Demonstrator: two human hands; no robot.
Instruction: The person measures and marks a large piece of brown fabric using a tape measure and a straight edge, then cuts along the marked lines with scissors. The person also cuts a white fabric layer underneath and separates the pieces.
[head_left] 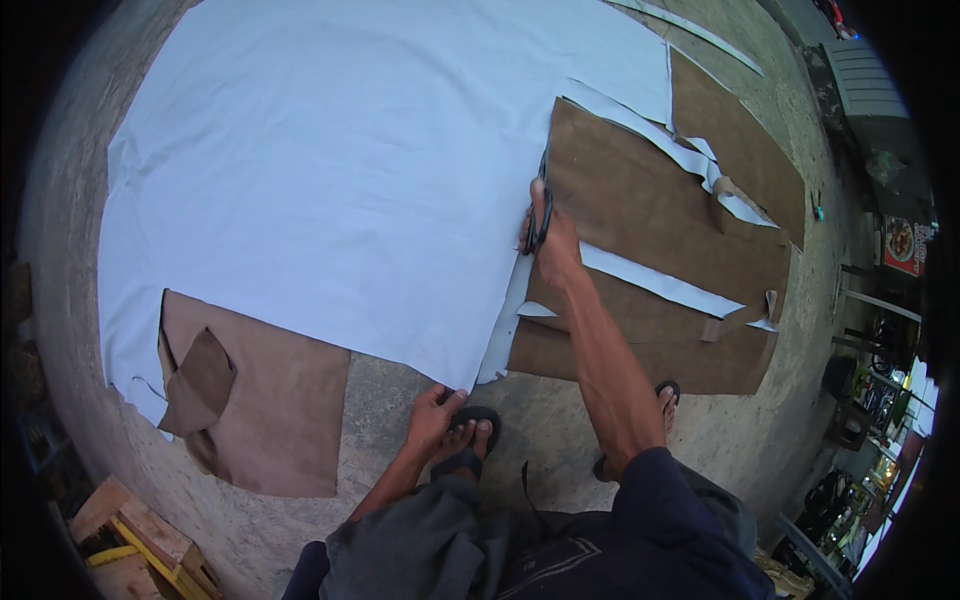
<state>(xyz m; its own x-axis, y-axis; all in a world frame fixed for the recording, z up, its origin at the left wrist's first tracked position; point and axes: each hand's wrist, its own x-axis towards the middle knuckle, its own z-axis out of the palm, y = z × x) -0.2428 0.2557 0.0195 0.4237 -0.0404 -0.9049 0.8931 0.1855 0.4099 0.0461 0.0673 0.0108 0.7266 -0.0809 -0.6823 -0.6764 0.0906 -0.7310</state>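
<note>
A large white sheet of fabric (320, 180) lies spread on the floor. My right hand (558, 250) is closed round the black handles of a pair of scissors (541, 215), at the sheet's right edge, with the blades pointing away from me. How far the blades are apart is hard to see. My left hand (432, 415) pinches the sheet's near right corner, beside my sandalled foot (474, 432). Brown suede-like pieces (650, 180) lie to the right of the scissors, with white strips (665, 282) across them.
At the near left a lighter brown piece (280, 390) lies partly under the sheet, with a folded darker flap (203, 385) on it. A wooden block with yellow edging (160, 545) stands at lower left. Shelves and stored items (870, 400) line the right side.
</note>
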